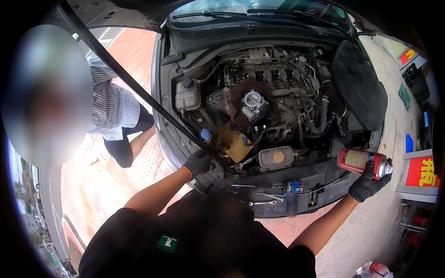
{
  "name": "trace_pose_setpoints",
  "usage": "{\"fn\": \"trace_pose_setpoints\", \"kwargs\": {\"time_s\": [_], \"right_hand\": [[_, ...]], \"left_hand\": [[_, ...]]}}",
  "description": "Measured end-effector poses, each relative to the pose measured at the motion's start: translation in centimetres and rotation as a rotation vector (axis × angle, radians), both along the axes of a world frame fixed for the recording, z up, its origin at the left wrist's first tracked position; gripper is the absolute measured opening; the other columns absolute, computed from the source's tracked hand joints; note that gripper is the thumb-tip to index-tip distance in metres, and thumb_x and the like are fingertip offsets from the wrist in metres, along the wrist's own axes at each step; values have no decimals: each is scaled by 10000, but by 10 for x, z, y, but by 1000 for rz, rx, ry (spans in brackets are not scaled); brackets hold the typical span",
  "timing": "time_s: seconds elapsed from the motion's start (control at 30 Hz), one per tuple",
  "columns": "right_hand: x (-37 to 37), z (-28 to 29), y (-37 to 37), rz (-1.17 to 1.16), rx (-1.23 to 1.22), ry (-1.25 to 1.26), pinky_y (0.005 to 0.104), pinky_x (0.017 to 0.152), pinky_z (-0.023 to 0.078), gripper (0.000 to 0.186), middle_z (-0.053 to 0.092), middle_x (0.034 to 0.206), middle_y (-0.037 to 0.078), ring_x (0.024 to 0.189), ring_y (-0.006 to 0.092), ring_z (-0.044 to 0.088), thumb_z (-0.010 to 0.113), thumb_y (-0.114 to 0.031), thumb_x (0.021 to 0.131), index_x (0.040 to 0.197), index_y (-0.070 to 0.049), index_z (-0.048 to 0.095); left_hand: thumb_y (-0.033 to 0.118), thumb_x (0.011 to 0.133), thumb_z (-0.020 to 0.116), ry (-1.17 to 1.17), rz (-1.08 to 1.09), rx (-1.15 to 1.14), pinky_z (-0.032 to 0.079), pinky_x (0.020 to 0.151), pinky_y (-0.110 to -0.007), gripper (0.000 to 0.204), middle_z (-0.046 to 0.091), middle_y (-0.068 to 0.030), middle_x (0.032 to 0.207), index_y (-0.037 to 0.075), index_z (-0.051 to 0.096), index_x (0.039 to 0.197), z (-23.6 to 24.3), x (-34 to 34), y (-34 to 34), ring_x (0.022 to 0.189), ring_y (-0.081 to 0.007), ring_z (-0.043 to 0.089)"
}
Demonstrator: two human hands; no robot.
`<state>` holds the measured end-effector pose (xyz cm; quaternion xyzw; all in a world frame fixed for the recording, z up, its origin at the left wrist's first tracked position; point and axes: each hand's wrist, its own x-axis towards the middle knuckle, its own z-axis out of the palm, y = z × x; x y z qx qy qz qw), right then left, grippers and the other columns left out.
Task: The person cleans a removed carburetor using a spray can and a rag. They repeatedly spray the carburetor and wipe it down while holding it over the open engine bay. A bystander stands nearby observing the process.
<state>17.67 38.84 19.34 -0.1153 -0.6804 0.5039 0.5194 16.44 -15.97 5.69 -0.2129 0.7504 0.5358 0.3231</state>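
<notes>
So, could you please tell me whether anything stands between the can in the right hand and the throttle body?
Nothing visible does: between the can and throttle body, only engine and hose show, apparently lower. The rod is left of both.

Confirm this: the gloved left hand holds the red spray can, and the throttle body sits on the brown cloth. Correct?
No: the head view shows the right hand holding the red spray can. The throttle body does sit on the brown cloth.
</notes>
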Motion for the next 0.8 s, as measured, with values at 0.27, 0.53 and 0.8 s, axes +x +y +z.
{"fn": "trace_pose_setpoints", "kwargs": {"time_s": [0.27, 0.53, 0.8], "right_hand": [[-113, -119, -250, 467, 559, -777, 488, 948, 533, 862, 610, 1287, 203, 1132, 406, 640, 851, -337, 715, 1463, -164, 457], [-153, -109, -307, 508, 911, -1068, 498, 1062, 477, 791, 436, 1483, 201, 1319, 406, 523, 800, -302, 759, 1478, -282, 472], [-164, -111, -327, 462, 1054, -1009, 513, 945, 517, 750, 595, 1246, 219, 1126, 436, 618, 811, -279, 768, 1456, -265, 512]], "left_hand": [[407, 1003, 565, -12, -108, 43, 576, 583, -407, 473, 732, -169, 908, -12, 639, 1207, -118, -31, -65, 668, -274, 714], [493, 944, 597, 261, -167, -290, 585, 709, -510, 557, 703, -290, 967, -48, 698, 1033, -190, -62, -49, 906, -407, 731], [348, 875, 653, 131, 91, -34, 554, 844, -405, 399, 756, -184, 1066, 73, 745, 1149, -107, -64, -50, 1016, -332, 727]]}}
